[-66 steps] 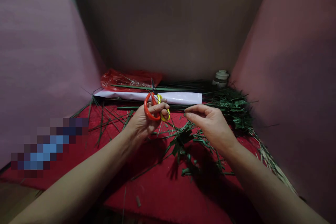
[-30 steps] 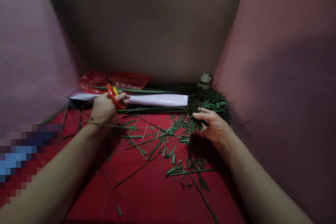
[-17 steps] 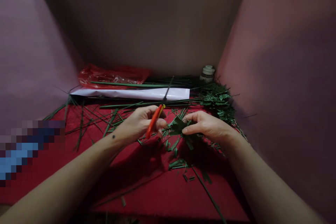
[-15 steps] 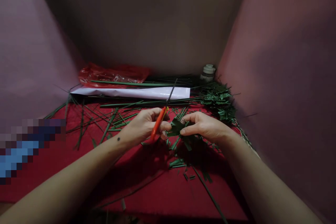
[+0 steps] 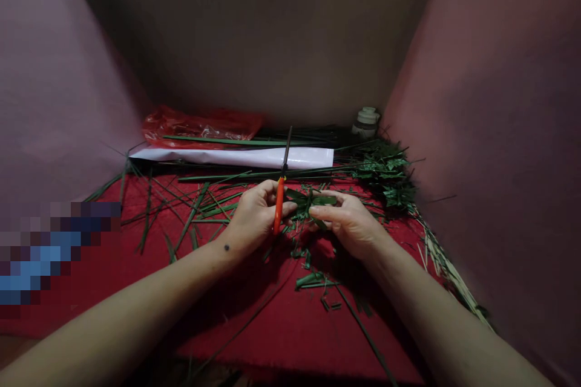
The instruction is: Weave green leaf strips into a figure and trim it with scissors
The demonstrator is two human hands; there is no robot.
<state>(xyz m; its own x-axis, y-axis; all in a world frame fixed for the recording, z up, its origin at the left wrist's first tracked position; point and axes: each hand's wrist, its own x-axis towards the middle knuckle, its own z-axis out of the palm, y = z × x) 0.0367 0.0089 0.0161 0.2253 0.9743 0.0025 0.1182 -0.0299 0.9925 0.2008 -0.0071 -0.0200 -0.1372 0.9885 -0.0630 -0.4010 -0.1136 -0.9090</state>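
My left hand [image 5: 254, 214] is closed around the orange handles of a pair of scissors [image 5: 278, 208], whose dark blades point up and away from me. The fingertips of the same hand also touch the left side of a small piece of folded green leaf strips [image 5: 324, 200]. My right hand [image 5: 354, 224] pinches the right side of that piece between thumb and fingers. Green clippings [image 5: 311, 280] lie on the red cloth just below both hands. Some of the right fingers are hidden behind the leaf.
A white paper sleeve [image 5: 254, 157] lies across the back, with a red plastic bag [image 5: 200, 126] behind it. A capped bottle [image 5: 366, 122] stands at the back right beside a bunch of leafy woven pieces [image 5: 385, 172]. Long green strips [image 5: 190, 217] are scattered over the red cloth [image 5: 254, 320] at left.
The scissors have turned from slanting right to nearly upright. My right hand has rolled over, and the leaf piece now shows several strips spread out. The view has shifted slightly.
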